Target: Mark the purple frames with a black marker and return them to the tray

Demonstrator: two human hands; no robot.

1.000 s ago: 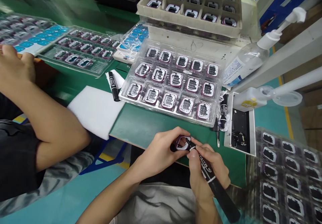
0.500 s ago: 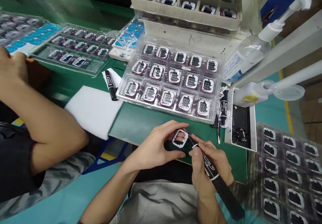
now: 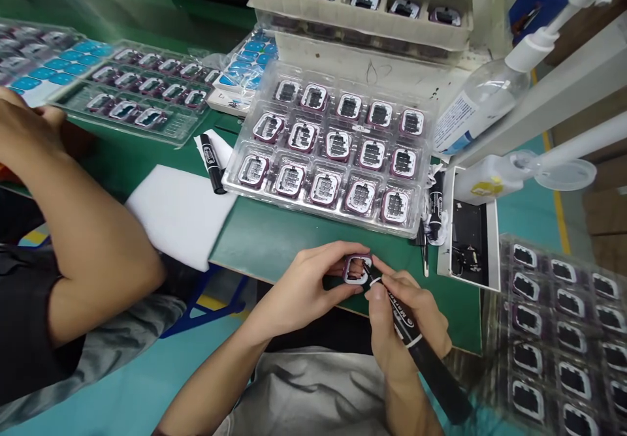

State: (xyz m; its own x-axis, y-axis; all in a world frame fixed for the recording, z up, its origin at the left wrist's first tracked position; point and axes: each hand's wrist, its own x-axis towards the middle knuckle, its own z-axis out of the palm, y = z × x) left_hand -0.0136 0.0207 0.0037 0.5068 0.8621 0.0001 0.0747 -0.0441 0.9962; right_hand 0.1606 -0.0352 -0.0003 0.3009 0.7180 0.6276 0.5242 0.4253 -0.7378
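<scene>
Between the thumb and fingers of my left hand [image 3: 306, 286] is a small square frame [image 3: 349, 271] with rounded corners, purplish on its side and white on its face. My right hand [image 3: 409, 312] grips a black marker pen [image 3: 409, 331], its tip up against the frame's right inner edge. Whether the tip touches cannot be made out. Just beyond my hands, a clear plastic tray [image 3: 313, 211] holds several similar frames in its pockets.
To the right stand a white box [image 3: 443, 260] of small black parts and a pump bottle [image 3: 482, 100]. Another filled tray [image 3: 543, 318] lies at lower right. At left are a white foam sheet [image 3: 179, 217], a second marker [image 3: 212, 165] and a co-worker's arm [image 3: 93, 227].
The frame in my left hand has turned and shifted slightly right, closer to the marker. The marker's tip now reaches over the frame's edge. The co-worker's hand at left has moved a little.
</scene>
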